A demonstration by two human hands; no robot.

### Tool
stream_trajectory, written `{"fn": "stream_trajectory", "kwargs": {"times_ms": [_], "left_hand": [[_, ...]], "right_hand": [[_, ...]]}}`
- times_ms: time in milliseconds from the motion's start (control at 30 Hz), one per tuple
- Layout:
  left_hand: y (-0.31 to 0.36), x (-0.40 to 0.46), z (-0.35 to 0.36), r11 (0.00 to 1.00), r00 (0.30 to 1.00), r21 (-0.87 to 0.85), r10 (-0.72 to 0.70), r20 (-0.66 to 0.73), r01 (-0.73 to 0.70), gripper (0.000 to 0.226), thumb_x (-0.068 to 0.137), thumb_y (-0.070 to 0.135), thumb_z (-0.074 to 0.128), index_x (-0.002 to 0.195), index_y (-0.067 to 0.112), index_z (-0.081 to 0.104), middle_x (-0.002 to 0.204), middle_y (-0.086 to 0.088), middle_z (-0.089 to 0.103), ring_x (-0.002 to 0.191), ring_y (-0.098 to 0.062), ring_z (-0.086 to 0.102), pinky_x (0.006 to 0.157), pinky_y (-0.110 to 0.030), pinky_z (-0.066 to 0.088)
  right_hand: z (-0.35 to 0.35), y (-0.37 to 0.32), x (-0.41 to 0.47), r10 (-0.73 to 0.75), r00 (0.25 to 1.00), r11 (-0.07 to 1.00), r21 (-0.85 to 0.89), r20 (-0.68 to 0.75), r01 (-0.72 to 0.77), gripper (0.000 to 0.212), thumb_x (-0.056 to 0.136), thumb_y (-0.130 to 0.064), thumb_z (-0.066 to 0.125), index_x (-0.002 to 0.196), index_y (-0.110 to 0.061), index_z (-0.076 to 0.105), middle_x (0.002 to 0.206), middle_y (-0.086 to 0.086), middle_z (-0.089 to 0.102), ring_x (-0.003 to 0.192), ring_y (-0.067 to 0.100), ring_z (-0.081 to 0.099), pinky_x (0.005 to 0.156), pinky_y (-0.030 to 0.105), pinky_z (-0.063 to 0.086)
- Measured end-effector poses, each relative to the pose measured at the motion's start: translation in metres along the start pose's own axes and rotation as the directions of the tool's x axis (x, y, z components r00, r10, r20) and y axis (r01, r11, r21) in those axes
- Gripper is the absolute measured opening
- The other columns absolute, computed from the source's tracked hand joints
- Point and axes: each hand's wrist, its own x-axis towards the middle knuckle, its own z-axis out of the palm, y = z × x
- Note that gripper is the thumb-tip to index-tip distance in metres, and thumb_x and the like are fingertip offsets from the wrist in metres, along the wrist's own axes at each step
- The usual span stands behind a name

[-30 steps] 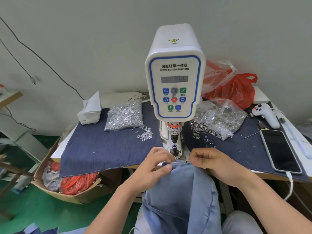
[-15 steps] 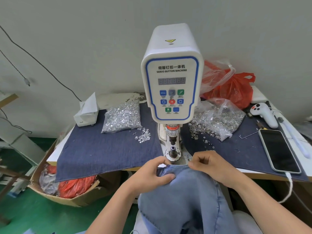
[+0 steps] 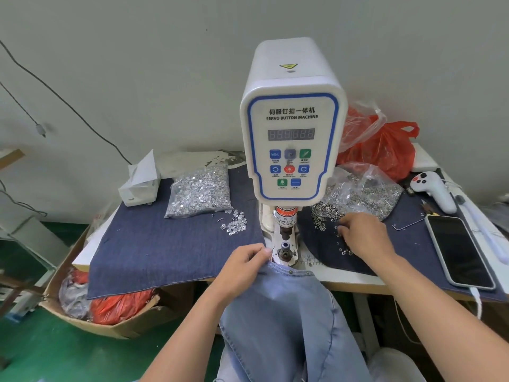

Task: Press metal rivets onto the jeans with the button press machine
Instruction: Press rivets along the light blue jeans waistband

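The white button press machine point(image 3: 292, 139) stands at the table's middle, its lower die point(image 3: 285, 250) just beyond the jeans' edge. Light blue jeans point(image 3: 289, 312) hang from the table's front edge into my lap. My left hand point(image 3: 242, 268) grips the jeans' top edge right beside the die. My right hand point(image 3: 360, 235) reaches over the loose ring-shaped rivet parts point(image 3: 325, 216) scattered right of the machine, fingers curled down among them; whether it pinches one is hidden. A rivet point(image 3: 290, 271) shows on the jeans' edge.
A bag of silver tacks point(image 3: 201, 193) lies left of the machine with loose ones point(image 3: 234, 224) beside it. An open bag of rings point(image 3: 366, 193), a red bag point(image 3: 385, 150), a phone point(image 3: 458, 250), a white handheld device point(image 3: 435, 190) and a tissue box point(image 3: 140, 183) lie around. Dark denim cloth point(image 3: 170, 249) covers the table.
My right hand has let go of the jeans' edge and moved right and away to the loose rings. My left hand keeps its hold on the jeans beside the die.
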Motion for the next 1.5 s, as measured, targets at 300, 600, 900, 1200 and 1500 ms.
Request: {"fn": "stream_trajectory", "kwargs": {"times_ms": [300,600,900,1200,1500], "left_hand": [[-0.009,0.007,0.007,0.996,0.997,0.083,-0.008,-0.082,0.015,0.047,0.106,0.033,0.056,0.067,0.016,0.037,0.062,0.011,0.031,0.060,-0.011,0.025,0.053,-0.025,0.022],[-0.009,0.005,0.010,0.994,0.996,0.106,-0.002,-0.093,0.012,0.046,0.106,0.030,0.055,0.069,0.010,0.036,0.063,0.009,0.030,0.060,-0.010,0.024,0.053,-0.023,0.022],[-0.010,0.005,0.011,0.995,0.996,0.100,-0.013,-0.087,0.022,0.045,0.105,0.031,0.055,0.070,0.009,0.038,0.064,0.008,0.031,0.061,-0.011,0.026,0.052,-0.023,0.023],[-0.011,0.005,0.011,0.995,0.996,0.101,-0.001,-0.087,0.009,0.043,0.103,0.027,0.056,0.068,0.012,0.038,0.062,0.011,0.031,0.060,-0.009,0.026,0.052,-0.021,0.024],[-0.013,0.006,0.011,0.994,0.996,0.113,0.021,-0.081,-0.012,0.044,0.105,0.029,0.055,0.070,0.008,0.038,0.062,0.010,0.030,0.060,-0.009,0.025,0.053,-0.023,0.023]], "right_hand": [[0.014,-0.008,0.008,-0.009,1.000,0.999,-0.038,0.010,0.009,0.017,0.098,-0.017,0.064,0.085,-0.012,0.073,0.089,0.014,0.070,0.090,0.037,0.067,0.075,0.041,0.054],[-0.012,-0.038,-0.015,0.140,0.966,0.672,0.696,0.217,-0.253,0.007,0.094,-0.005,0.070,0.091,-0.003,0.075,0.070,0.004,0.070,0.056,0.012,0.064,0.053,0.023,0.053],[-0.013,-0.083,-0.051,-0.042,0.706,-0.141,0.695,0.707,-0.705,0.004,0.085,0.000,0.075,0.083,0.003,0.072,0.072,0.010,0.070,0.057,0.012,0.066,0.052,0.022,0.057],[-0.011,-0.084,-0.057,-0.036,0.695,-0.397,0.628,0.718,-0.669,0.005,0.087,0.011,0.066,0.089,0.010,0.070,0.080,0.018,0.074,0.066,0.018,0.074,0.057,0.025,0.062],[-0.014,-0.094,-0.061,-0.060,0.665,-0.365,0.604,0.744,-0.709,0.007,0.080,0.003,0.074,0.086,0.004,0.070,0.072,0.012,0.072,0.056,0.014,0.071,0.051,0.024,0.060]]}}
